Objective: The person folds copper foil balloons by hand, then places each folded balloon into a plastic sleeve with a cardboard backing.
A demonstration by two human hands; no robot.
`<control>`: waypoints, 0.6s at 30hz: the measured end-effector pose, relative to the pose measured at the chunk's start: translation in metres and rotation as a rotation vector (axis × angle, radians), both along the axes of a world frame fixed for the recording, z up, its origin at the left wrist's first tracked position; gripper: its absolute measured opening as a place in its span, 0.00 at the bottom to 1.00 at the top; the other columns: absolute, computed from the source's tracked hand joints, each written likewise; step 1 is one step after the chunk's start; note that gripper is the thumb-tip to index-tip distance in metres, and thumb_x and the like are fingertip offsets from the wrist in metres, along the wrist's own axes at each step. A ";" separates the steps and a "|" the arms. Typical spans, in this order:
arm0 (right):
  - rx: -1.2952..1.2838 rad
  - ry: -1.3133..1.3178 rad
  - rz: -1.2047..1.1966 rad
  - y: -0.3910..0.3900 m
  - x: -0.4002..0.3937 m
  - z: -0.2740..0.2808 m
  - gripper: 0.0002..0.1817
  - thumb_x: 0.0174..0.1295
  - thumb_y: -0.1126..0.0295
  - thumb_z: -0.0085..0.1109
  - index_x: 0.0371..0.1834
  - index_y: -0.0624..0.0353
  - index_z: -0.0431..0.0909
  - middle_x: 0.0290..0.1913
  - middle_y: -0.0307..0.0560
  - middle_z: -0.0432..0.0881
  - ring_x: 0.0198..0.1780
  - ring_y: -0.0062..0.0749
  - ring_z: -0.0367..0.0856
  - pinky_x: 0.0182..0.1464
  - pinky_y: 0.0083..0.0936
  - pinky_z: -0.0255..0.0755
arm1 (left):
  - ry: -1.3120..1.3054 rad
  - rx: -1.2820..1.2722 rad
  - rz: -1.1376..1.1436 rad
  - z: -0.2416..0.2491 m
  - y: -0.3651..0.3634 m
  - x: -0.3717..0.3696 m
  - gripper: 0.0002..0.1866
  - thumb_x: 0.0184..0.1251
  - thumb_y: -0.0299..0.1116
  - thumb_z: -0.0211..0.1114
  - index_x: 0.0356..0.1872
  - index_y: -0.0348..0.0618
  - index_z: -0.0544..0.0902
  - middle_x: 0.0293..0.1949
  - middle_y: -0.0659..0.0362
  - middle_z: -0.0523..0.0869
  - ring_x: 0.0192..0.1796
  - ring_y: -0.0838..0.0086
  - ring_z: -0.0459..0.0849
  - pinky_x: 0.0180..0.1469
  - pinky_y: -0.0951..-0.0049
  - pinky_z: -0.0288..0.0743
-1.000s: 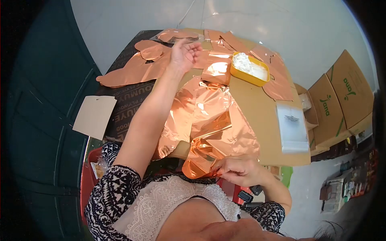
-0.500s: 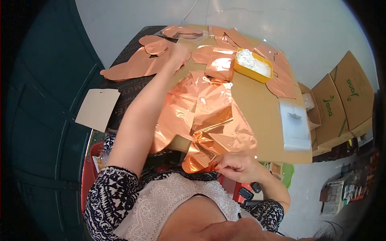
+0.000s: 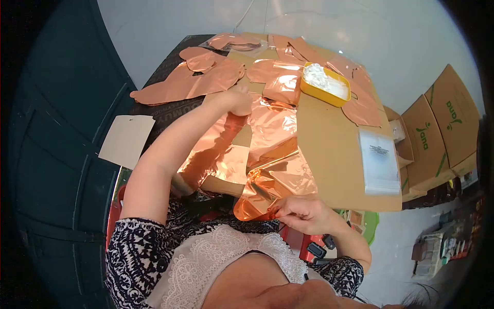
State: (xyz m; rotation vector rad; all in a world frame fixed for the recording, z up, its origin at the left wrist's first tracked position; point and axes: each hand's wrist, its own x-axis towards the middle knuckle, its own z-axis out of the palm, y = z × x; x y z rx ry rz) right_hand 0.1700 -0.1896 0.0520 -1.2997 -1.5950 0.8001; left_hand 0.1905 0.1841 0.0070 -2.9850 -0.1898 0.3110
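Observation:
A large, shiny copper-coloured foil balloon [image 3: 275, 154], flat and wrinkled, stretches from the middle of the table over its near edge. My right hand [image 3: 303, 212] is closed in a pinch on its crumpled near end, close to my chest. My left hand [image 3: 237, 101] reaches to the far left part of the foil, with its fingers curled in at the foil's edge and partly hidden by the back of the hand. Just beyond it lies a stack of flat copper foil balloons [image 3: 175, 85]. A yellow tub [image 3: 324, 98] holding something white and powdery stands to the far right.
More flat foil shapes [image 3: 360, 98] lie along the far and right side. A pack of clear plastic bags [image 3: 379, 160] rests at the table's right edge, beside open cardboard boxes [image 3: 427, 134]. A pale card [image 3: 126, 140] sticks out at the left edge.
My left hand has come back from the foil stack towards me. The left part of the foil has shifted left, baring a gap of cardboard. My right hand keeps its pinch in place.

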 end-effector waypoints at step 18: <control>-0.057 0.096 -0.005 -0.008 0.009 0.013 0.02 0.63 0.76 0.59 0.35 0.63 0.79 0.40 0.47 0.85 0.36 0.36 0.85 0.38 0.26 0.77 | -0.515 -1.185 0.613 0.015 0.014 0.096 0.27 0.58 0.23 0.59 0.61 0.50 0.75 0.21 0.51 0.83 0.15 0.70 0.77 0.12 0.67 0.62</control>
